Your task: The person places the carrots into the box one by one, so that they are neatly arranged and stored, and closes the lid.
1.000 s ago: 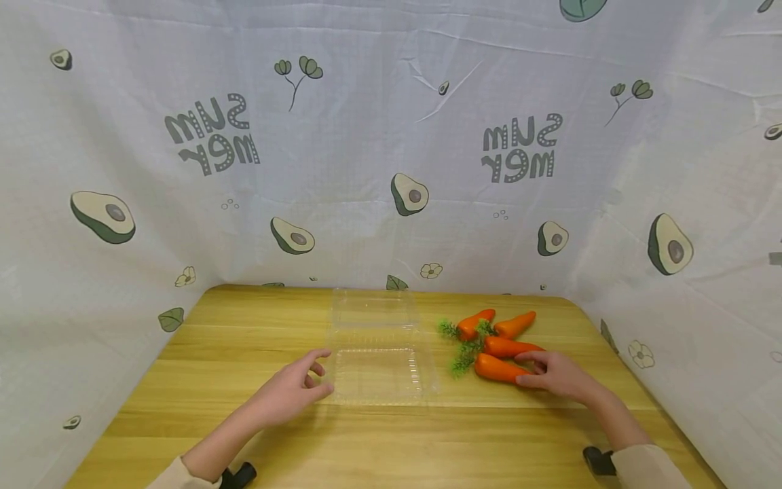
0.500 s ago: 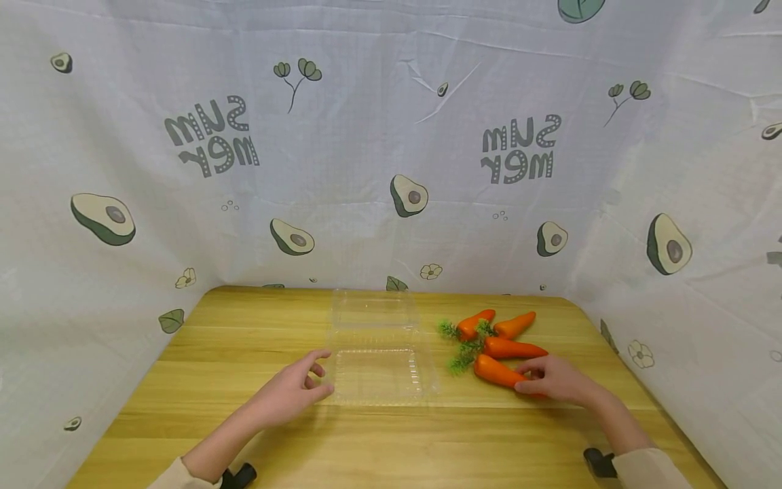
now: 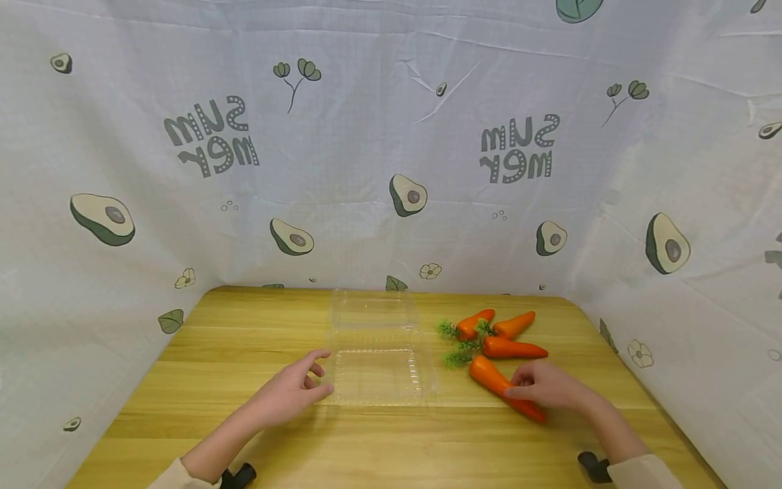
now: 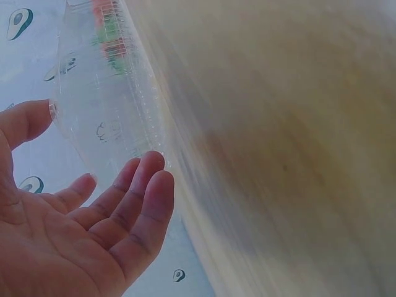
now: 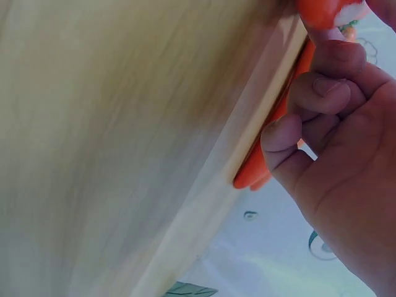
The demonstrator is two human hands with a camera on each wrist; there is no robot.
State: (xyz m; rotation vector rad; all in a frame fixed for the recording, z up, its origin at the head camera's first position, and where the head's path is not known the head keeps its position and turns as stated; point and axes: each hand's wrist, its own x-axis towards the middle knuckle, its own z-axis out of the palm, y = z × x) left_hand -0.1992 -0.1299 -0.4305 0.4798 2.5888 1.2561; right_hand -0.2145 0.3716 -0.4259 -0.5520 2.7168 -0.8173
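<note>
A toy carrot (image 3: 489, 375) with green leafy tops lies slanted on the table, its tip toward the front right. My right hand (image 3: 546, 386) pinches it along its thinner half; in the right wrist view the orange carrot (image 5: 318, 11) shows at the fingertips, and my right hand's (image 5: 352, 154) other fingers are curled. A clear plastic clamshell box (image 3: 379, 377) lies with its lid folded back at mid-table. Beside its left edge my left hand (image 3: 290, 390) stays with fingers spread and loosely bent. In the left wrist view, my left hand (image 4: 74, 235) has fingertips close to the box (image 4: 102, 117); contact is unclear.
Behind the held carrot lie three more: a long carrot (image 3: 516, 348), a carrot (image 3: 516, 325) at the back right and a carrot (image 3: 473, 324) at the back left. The wooden table (image 3: 244, 339) is enclosed by a printed white curtain (image 3: 342, 149).
My right hand has drawn the front carrot's tip toward the front, turning it so it slants and stands apart from the long carrot. My left hand and the box have not moved.
</note>
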